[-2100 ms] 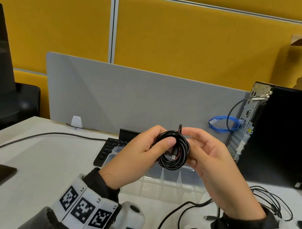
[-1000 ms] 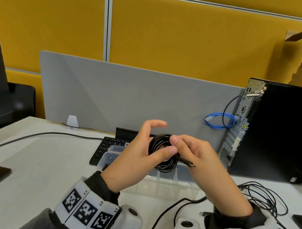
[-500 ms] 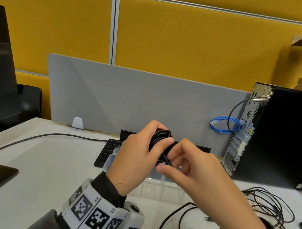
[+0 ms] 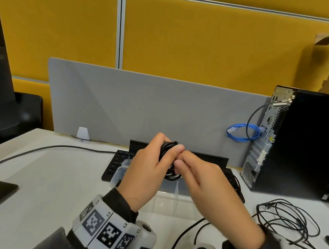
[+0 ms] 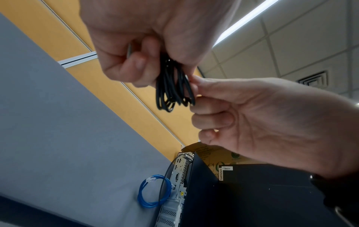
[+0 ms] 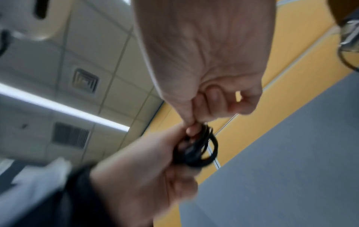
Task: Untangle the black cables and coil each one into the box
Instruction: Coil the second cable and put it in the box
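Head view: left hand is raised over the desk, fingers and thumb curled round a small black cable coil; grip closed tight on the coil, which shows only at the top and bottom of the fist. Right hand meets it from the right, fingertips pinched against the coil's near side; what exactly it pinches is hidden by the fingers. The coil hangs just above the clear plastic box, which sits on the desk in front of a black keyboard. A loose tangle of black cables lies on the desk to the right, well apart from the coil, near a black computer tower. A blue cable is looped at the tower's rear panel. Left wrist view: left hand holds several loops of the coil, which hang below the curled fingers; right hand has thumb and forefinger pinched on the coil's outer strand, remaining fingers folded in. Right wrist view, blurred: right hand pinches at the top of the coil; left hand closes round it from below.
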Action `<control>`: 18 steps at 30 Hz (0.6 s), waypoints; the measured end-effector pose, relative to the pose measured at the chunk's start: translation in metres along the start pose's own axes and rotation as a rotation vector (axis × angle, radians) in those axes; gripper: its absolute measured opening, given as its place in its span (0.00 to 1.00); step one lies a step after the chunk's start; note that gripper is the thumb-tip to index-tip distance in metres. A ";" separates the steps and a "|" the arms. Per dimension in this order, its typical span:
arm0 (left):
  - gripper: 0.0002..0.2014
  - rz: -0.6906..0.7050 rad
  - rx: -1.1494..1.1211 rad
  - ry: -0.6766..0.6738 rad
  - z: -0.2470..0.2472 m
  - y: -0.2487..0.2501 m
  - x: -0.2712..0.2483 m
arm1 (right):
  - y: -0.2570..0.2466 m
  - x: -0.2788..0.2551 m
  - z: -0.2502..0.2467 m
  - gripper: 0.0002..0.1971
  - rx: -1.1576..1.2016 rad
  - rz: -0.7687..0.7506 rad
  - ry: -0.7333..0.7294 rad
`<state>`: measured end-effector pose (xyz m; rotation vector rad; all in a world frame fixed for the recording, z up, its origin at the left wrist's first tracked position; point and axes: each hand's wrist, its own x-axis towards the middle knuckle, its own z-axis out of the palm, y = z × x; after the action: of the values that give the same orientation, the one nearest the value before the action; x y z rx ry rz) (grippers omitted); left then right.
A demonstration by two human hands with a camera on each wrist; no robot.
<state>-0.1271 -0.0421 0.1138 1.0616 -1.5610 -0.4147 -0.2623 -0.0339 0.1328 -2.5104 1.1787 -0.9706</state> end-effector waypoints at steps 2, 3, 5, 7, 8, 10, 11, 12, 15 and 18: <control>0.22 0.023 -0.024 -0.012 0.000 0.003 -0.001 | 0.005 -0.001 -0.016 0.13 0.184 0.042 -0.054; 0.22 0.040 -0.042 -0.020 0.000 0.005 -0.001 | 0.007 -0.001 -0.024 0.13 0.213 0.050 -0.083; 0.19 0.074 -0.056 -0.064 0.000 0.007 -0.001 | 0.014 -0.003 -0.032 0.13 0.137 0.017 -0.084; 0.15 0.075 -0.060 -0.148 -0.002 0.007 0.000 | 0.022 -0.003 -0.034 0.13 -0.134 -0.084 0.039; 0.14 0.065 -0.081 -0.177 -0.004 0.006 0.001 | 0.025 -0.002 -0.033 0.12 -0.264 -0.137 0.123; 0.15 0.034 -0.161 -0.197 -0.006 0.006 0.004 | 0.031 -0.001 -0.032 0.13 -0.380 -0.197 0.267; 0.16 0.014 -0.204 -0.201 -0.008 0.007 0.005 | 0.034 0.001 -0.031 0.14 -0.373 -0.203 0.314; 0.17 -0.014 -0.243 -0.207 -0.008 0.009 0.004 | 0.036 0.003 -0.028 0.14 -0.346 -0.210 0.352; 0.17 -0.084 -0.373 -0.215 -0.007 0.010 0.002 | 0.035 0.007 -0.014 0.15 -0.156 -0.227 0.400; 0.15 -0.126 -0.467 -0.210 -0.005 0.006 0.002 | 0.027 0.009 0.003 0.12 0.092 -0.161 0.420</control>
<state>-0.1247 -0.0395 0.1211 0.7694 -1.4809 -0.9513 -0.2723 -0.0590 0.1232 -2.4272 1.0090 -1.6153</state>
